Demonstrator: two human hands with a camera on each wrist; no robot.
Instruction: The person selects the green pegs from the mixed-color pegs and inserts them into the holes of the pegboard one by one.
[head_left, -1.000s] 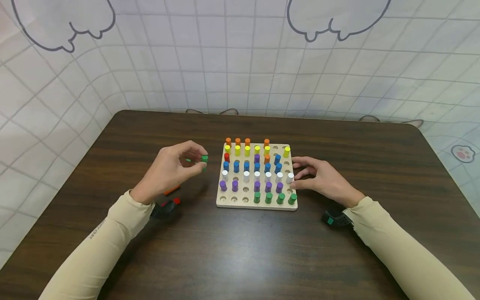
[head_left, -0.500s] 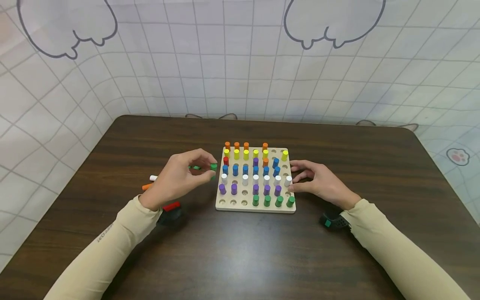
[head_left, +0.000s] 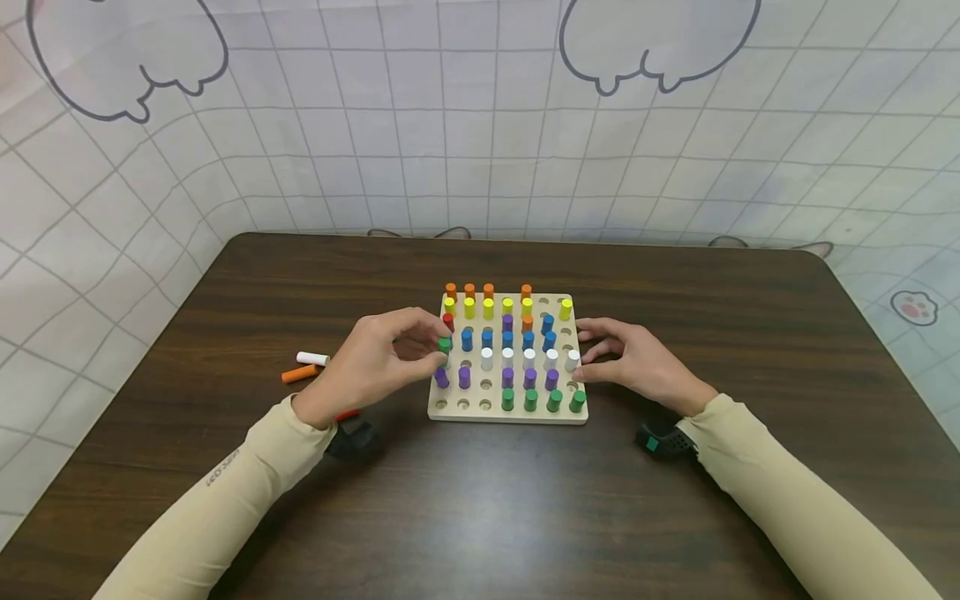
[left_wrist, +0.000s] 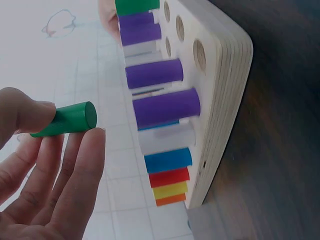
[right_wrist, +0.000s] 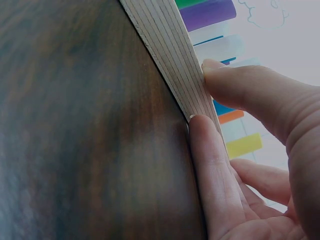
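A wooden pegboard point(head_left: 480, 417) lies on the table with rows of coloured pegs standing in its holes. Between the thumb and fingers of my left hand point(head_left: 375, 354) is a green peg point(left_wrist: 72, 119), held above the board's left side. In the left wrist view it is clear of the purple pegs point(left_wrist: 165, 107) and the bare holes point(left_wrist: 199, 55) near the corner. My right hand point(head_left: 637, 367) holds the board's right edge, its thumb point(right_wrist: 235, 85) at the top rim and a finger point(right_wrist: 207, 150) along the layered side. Several green pegs point(head_left: 530, 400) stand in the front row.
Left of the board, a white peg point(head_left: 312, 358) and an orange peg point(head_left: 300, 374) lie on the dark wooden table point(head_left: 495, 508). A red peg point(head_left: 348, 414) shows partly under my left wrist. A white gridded cloth point(head_left: 480, 125) hangs behind the table.
My left hand has moved right with the green peg, from beside the board to over its left edge. My right hand stays at the right edge. The loose green piece is now hidden.
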